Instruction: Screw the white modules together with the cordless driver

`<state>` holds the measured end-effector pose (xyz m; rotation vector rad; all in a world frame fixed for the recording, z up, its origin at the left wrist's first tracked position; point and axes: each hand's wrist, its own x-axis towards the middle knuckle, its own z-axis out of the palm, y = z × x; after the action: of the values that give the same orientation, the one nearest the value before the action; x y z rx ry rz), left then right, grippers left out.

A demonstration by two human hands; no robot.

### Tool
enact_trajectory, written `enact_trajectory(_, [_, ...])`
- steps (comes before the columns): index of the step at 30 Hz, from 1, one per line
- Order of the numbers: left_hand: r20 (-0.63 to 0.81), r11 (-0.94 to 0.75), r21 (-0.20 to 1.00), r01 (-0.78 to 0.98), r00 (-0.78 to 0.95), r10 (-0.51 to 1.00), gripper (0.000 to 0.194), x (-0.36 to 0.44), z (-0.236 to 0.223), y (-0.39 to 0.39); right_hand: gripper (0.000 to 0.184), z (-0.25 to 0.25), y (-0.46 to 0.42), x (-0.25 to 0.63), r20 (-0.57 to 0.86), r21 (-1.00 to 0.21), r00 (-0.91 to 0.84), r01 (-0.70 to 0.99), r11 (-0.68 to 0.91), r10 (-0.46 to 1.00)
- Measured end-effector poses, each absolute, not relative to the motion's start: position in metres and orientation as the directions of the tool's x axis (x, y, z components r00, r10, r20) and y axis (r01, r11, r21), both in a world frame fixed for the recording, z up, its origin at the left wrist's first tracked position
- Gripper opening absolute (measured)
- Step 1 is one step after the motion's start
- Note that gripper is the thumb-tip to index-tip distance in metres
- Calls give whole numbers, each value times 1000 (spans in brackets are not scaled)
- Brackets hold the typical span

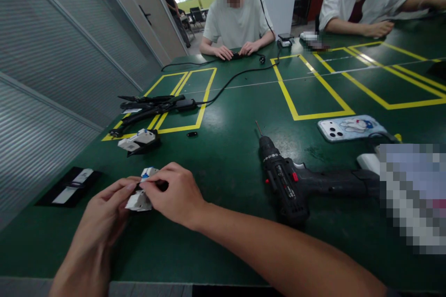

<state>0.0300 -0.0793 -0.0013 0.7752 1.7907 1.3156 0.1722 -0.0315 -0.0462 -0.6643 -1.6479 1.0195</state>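
Observation:
Close to the table's near left, my left hand is closed on the left side of a small white plastic block with a blue part, which looks like a circuit breaker. My right hand pinches at the same block from the right, thumb and index finger covering its middle. Something dark shows by the right fingers, too small to make out. Beyond the hands, a similar white block with blue parts rests on a black piece. A small black oval part lies right of it.
A black power drill with a thin bit lies right of my hands. Past it is a phone in a patterned case. Black tools with a cable lie at left, a black sheet nearer. Two people sit opposite at the green table.

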Motion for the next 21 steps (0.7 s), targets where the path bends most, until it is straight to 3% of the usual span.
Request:
enact_trajectory(3, [-154, 228, 971, 70, -546, 824, 17, 30, -5, -79, 15, -41, -38, 169, 398, -917, -184, -89, 388, 899])
enact_trajectory(7, [-91, 169, 981, 93, -546, 833, 14, 27, -11, -78, 49, -31, -49, 170, 259, -965, -34, -46, 257, 965])
enact_trajectory(11, [-32, 134, 981, 139, -570, 821, 14, 28, -10, -79, 71, -29, -54, 173, 75, -989, -165, 110, 94, 984])
enact_trajectory(13, [-47, 144, 979, 145, -528, 848, 31, 30, -8, -79, 69, -32, -53, 174, 58, -987, -262, 127, 94, 963])
enact_trajectory(16, [-178, 255, 960, 112, -456, 872, 56, 36, -4, -79, 62, -40, -49, 172, 119, -987, -283, 72, 145, 952])
enact_trajectory(21, [-331, 343, 938, -52, -428, 841, 46, 53, 2, -79, 49, -46, -40, 170, 283, -959, -204, -68, 274, 937])
